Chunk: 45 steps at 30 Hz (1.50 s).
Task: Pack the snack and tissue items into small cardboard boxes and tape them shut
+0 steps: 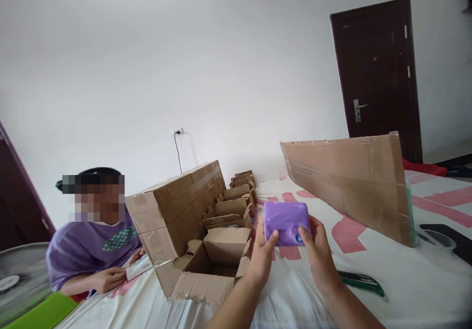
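I hold a small purple soft packet (pixel 285 221) up in front of me with both hands. My left hand (pixel 262 257) grips its left edge, thumb on the front. My right hand (pixel 320 257) pinches its lower right corner, thumb over a blue mark. Just left of and below the packet stands an open small cardboard box (pixel 217 260), with a row of similar open boxes (pixel 236 198) behind it.
A large cardboard carton (pixel 177 196) lies to the left, a raised cardboard flap (pixel 354 181) to the right. A green-handled cutter (pixel 363 282) lies on the white and pink cloth (pixel 405 280). Another person in a purple shirt (pixel 88 248) sits at the left by a fan (pixel 18 275).
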Available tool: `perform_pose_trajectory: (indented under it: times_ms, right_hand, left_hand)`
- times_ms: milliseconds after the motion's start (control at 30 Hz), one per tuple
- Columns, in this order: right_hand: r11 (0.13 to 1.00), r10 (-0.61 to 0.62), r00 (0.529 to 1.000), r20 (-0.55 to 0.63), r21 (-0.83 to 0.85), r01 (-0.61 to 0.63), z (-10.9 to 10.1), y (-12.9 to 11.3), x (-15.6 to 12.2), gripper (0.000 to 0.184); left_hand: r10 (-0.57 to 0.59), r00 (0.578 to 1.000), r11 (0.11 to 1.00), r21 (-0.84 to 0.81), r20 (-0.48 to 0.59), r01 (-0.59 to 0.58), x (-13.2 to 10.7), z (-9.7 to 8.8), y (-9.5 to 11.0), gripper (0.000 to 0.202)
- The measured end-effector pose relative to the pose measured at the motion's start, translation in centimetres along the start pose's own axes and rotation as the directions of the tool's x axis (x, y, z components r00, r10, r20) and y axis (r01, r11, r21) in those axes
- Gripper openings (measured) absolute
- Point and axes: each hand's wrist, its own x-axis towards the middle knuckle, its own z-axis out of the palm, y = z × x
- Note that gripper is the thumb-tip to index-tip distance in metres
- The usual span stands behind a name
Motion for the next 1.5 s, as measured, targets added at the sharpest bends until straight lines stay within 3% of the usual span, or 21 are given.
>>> perform_pose_trajectory:
  times_ms: [100,233,300,367,567,700,933,1133,1300,1500]
  right_hand:
    - [0.986,0.167,0.978,-0.124,-0.01,-0.169,-1.8,3.8,-2.0,0.059]
    - [0.935,0.324,0.932,-0.162,-0.093,-0.341,-4.5,11.5,-5.4,0.074]
    - [0.913,0.332,0.932,-0.149,-0.198,-0.357,-5.4,14.2,-7.0,0.074]
    - [0.902,0.289,0.949,-0.122,-0.298,-0.313,-5.8,15.5,-8.0,0.069]
    - [0.858,0.319,0.944,-0.083,-0.398,-0.325,-6.4,15.1,-7.9,0.072]
    - [0.842,0.317,0.946,-0.067,-0.439,-0.313,-6.8,14.9,-7.8,0.074]
    - [0.842,0.268,0.962,-0.045,-0.474,-0.257,-6.5,14.1,-8.1,0.068]
    - [0.862,0.235,0.972,-0.012,-0.459,-0.214,-6.3,12.8,-8.7,0.062]
    - [0.864,0.293,0.956,0.02,-0.434,-0.255,-6.4,12.5,-9.3,0.064]
    - [0.847,0.249,0.969,0.007,-0.487,-0.214,-6.0,12.0,-9.6,0.065]
  left_hand:
    - [-0.069,0.996,0.998,0.001,0.058,0.069,-3.2,-1.4,-3.5,0.076]
    - [-0.15,0.989,0.985,0.084,0.007,0.149,-8.6,-4.9,-10.8,0.072]
    - [-0.194,0.98,0.948,0.25,-0.045,0.199,-10.6,-6.5,-13.5,0.068]
    - [-0.159,0.984,0.933,0.316,-0.075,0.174,-11.5,-7.3,-14.7,0.069]
    - [-0.14,0.99,0.949,0.284,-0.013,0.137,-11.5,-6.8,-12.7,0.067]
    - [-0.122,0.992,0.949,0.288,-0.031,0.126,-11.8,-6.4,-11.4,0.064]
    - [-0.072,0.997,0.967,0.243,-0.038,0.079,-12.2,-6.4,-11.6,0.06]
    - [-0.052,0.997,0.953,0.296,-0.062,0.068,-13.0,-6.4,-11.2,0.06]
    - [-0.078,0.994,0.951,0.293,-0.071,0.095,-13.8,-6.6,-10.8,0.064]
    - [-0.106,0.989,0.949,0.285,-0.108,0.133,-13.9,-6.8,-11.2,0.07]
